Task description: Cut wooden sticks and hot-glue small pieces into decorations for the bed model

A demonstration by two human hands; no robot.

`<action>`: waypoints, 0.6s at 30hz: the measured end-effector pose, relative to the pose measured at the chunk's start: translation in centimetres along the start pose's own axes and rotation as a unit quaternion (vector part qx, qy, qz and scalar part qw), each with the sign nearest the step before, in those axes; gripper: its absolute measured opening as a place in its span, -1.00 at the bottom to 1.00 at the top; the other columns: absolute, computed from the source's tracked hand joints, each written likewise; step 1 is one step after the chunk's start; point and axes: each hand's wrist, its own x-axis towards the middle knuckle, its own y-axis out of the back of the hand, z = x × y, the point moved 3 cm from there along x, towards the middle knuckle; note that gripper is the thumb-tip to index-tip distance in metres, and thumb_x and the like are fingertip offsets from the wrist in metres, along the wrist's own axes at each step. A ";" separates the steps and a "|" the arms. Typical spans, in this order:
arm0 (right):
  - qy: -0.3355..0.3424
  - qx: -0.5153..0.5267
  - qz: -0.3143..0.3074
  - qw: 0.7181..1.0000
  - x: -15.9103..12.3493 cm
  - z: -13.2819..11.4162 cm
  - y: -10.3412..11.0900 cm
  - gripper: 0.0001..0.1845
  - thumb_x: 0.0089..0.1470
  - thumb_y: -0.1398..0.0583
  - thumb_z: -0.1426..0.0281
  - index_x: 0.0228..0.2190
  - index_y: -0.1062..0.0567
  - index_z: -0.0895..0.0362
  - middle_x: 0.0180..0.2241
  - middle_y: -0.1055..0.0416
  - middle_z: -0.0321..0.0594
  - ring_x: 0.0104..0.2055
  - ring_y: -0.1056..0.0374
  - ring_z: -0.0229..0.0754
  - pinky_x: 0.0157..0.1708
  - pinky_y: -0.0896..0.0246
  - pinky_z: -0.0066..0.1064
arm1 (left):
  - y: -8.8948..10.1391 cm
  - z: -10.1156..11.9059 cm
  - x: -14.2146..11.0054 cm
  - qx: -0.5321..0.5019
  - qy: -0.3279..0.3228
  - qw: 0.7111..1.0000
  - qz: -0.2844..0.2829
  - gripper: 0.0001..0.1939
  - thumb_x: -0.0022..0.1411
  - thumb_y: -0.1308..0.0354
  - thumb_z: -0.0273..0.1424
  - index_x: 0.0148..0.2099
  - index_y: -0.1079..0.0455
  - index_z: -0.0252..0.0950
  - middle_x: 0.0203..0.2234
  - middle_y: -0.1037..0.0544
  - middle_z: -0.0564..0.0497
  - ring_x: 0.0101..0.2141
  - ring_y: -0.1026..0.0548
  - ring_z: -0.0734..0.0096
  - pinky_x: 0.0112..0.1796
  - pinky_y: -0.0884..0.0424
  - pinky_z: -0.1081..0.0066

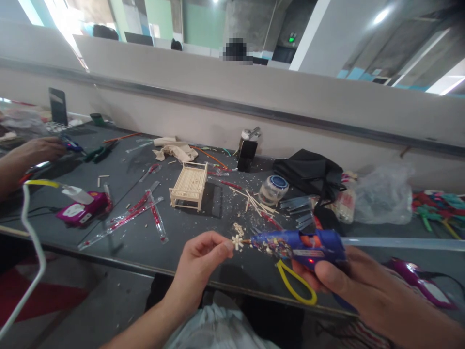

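Between the thumb and fingers of my left hand (207, 254) is a small pale flower-shaped piece (237, 242), made of short wooden bits. My right hand (348, 281) is wrapped round a blue hot glue gun (308, 248) with a red light lit and a long clear glue stick (403, 243) out of its back. The gun's nozzle points left and meets or nearly meets the flower piece; I cannot tell whether they touch. A yellow loop (298, 286) hangs below the gun. Beyond my hands, a miniature wooden bed (189, 186) stands upright on the dark table.
Thin sticks (254, 201) and crumbs lie around a lidded clear jar (274, 189). Behind are a propped phone (247, 155) and a black bag (308, 169). Red-and-clear packets (156, 218) lie left, near a purple device (83, 208). Another person's hand (43, 150) is at far left.
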 end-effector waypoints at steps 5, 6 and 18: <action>0.005 -0.028 -0.015 0.999 -0.4 0.6 0.1 -0.54 0.06 -0.09 -0.08 -0.38 -0.63 -0.07 -0.42 -0.58 -0.24 -0.36 -0.52 -0.03 -0.40 -0.49 -0.37 | -0.1 0.0 -0.1 0.005 0.000 1.000 -0.008 -0.79 0.07 -0.29 -0.28 -0.49 -0.48 -0.31 -0.54 -0.50 0.04 -0.40 -0.38 0.44 -0.28 -0.26 0.49; -0.005 -0.029 -0.022 0.999 -0.4 0.7 0.1 -0.53 0.06 -0.08 -0.09 -0.40 -0.63 -0.06 -0.44 -0.57 -0.23 -0.36 -0.51 -0.02 -0.40 -0.49 -0.36 | -0.2 0.0 -0.1 0.005 0.000 1.000 -0.009 -0.80 0.07 -0.29 -0.28 -0.49 -0.48 -0.30 -0.54 -0.50 0.04 -0.40 -0.38 0.45 -0.28 -0.26 0.49; -0.006 -0.029 -0.019 0.999 -0.5 1.0 0.0 -0.59 0.06 -0.11 -0.05 -0.37 -0.62 -0.10 -0.38 -0.59 -0.27 -0.34 -0.51 -0.03 -0.39 -0.49 -0.36 | -0.4 0.0 0.0 0.004 -0.009 1.000 -0.014 -0.82 0.05 -0.29 -0.29 -0.49 -0.50 -0.30 -0.54 -0.51 0.03 -0.41 -0.38 0.42 -0.28 -0.26 0.47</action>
